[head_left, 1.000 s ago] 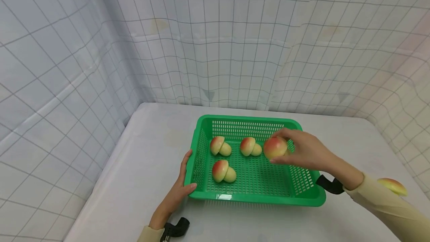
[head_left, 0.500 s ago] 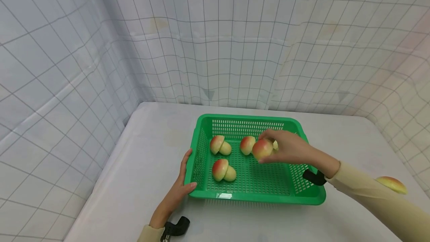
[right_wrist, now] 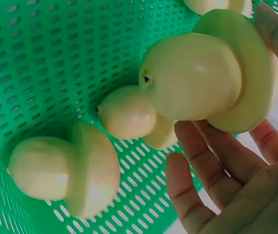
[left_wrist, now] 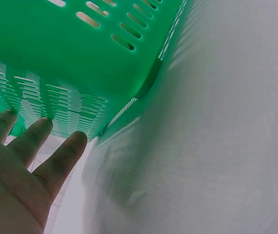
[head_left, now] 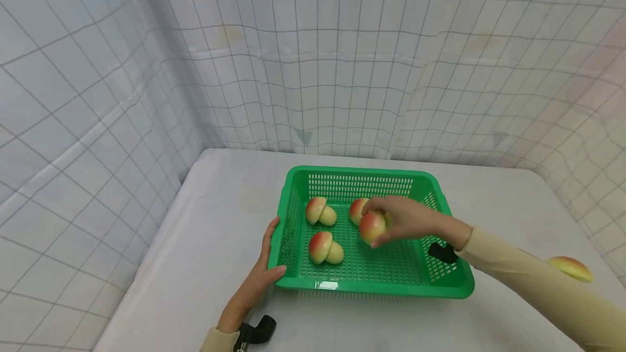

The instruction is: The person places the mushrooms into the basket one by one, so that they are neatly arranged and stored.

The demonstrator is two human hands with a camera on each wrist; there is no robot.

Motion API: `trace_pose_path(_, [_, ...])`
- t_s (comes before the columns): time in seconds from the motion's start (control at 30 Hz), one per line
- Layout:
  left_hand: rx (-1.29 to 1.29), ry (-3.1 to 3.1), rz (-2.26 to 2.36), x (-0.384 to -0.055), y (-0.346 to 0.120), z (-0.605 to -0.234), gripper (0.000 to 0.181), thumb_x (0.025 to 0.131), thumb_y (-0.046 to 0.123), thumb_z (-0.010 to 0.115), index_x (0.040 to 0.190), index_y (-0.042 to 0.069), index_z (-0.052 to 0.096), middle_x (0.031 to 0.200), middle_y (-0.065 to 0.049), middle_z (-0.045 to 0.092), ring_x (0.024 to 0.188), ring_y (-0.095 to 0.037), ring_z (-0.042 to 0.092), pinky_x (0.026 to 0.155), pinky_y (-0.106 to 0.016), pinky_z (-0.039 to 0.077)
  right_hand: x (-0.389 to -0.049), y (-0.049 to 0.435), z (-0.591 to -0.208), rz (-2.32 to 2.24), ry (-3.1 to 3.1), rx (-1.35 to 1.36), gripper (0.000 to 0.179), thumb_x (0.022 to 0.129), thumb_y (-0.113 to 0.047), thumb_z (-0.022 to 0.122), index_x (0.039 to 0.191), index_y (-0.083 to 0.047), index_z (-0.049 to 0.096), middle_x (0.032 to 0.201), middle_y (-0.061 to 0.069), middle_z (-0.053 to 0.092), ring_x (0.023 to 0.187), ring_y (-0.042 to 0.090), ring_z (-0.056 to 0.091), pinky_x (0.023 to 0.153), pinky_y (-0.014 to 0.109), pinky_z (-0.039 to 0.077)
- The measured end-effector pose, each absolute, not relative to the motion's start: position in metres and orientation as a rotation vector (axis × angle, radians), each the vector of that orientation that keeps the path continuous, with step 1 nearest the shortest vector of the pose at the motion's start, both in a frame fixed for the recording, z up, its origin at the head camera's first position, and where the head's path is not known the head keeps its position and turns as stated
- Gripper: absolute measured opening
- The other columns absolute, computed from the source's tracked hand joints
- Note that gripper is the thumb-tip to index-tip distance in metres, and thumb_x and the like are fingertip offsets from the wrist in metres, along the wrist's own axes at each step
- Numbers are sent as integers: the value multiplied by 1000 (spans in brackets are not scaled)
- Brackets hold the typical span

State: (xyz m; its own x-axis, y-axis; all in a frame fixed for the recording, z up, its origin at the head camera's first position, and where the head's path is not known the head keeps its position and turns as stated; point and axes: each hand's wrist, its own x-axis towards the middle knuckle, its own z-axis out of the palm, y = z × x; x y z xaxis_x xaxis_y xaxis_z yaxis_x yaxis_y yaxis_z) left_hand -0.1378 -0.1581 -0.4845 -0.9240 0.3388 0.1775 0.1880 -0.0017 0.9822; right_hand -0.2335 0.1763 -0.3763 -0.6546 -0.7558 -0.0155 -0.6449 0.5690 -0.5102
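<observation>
My right hand (head_left: 406, 218) holds a toy mushroom (head_left: 372, 227) with a red-and-yellow cap above the basket floor. In the right wrist view, the thumb and fingers grip this mushroom (right_wrist: 192, 75) by its cap, and its pale rounded stem faces the camera. Two similar mushrooms lie on the left of the green basket (head_left: 371, 288): one at the back (head_left: 320, 211), one at the front (head_left: 325, 249). A third mushroom (head_left: 357, 210) is partly hidden behind my right hand. My left hand (head_left: 254, 281) rests against the basket's left side, its fingers (left_wrist: 63, 158) straight along the slotted wall.
A yellow-and-red toy piece (head_left: 571, 269) lies on the white-covered table (head_left: 235, 200) at the far right, partly behind my right sleeve (head_left: 533, 281). White gridded cloth (head_left: 342, 69) hangs behind and at both sides.
My right hand has carried the mushroom leftward and a little lower over the basket, now covering part of the back middle mushroom. My left hand and the basket stay where they were.
</observation>
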Motion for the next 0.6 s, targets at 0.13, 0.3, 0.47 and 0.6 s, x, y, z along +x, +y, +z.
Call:
trace_pose_path(0.13, [562, 2145, 2064, -138, -159, -485, 83, 88, 23, 50, 152, 36, -2, 156, -4, -10, 138, -31, -6, 98, -66, 4, -235, 173, -382, -695, 2511, -1166, 55, 72, -40, 81, 117, -16, 59, 107, -9, 59, 94, 12, 55, 80, 39, 47])
trace_pose_path(0.3, [568, 2145, 2068, -138, -159, -486, 83, 88, 23, 50, 152, 36, -2, 156, -4, -10, 138, -31, -5, 98, -66, 4, -236, 170, -387, -740, 2405, -1186, 54, 74, -36, 80, 117, -14, 57, 109, -6, 59, 97, 14, 55, 84, 43, 46])
trace_pose_path(0.47, [556, 2149, 2065, -138, -159, -486, 83, 88, 23, 50, 152, 37, -2, 156, -4, -10, 138, -31, -4, 98, -66, 5, -239, 167, -393, -759, 2344, -1226, 54, 75, -33, 81, 118, -13, 56, 110, -5, 58, 98, 13, 55, 86, 41, 45])
trace_pose_path(0.6, [551, 2151, 2059, -138, -159, -485, 83, 89, 23, 50, 152, 37, -2, 156, -4, -10, 138, -31, -4, 98, -66, 6, -242, 165, -399, -740, 2329, -1272, 52, 75, -31, 81, 116, -15, 55, 110, -7, 58, 99, 10, 54, 87, 35, 44])
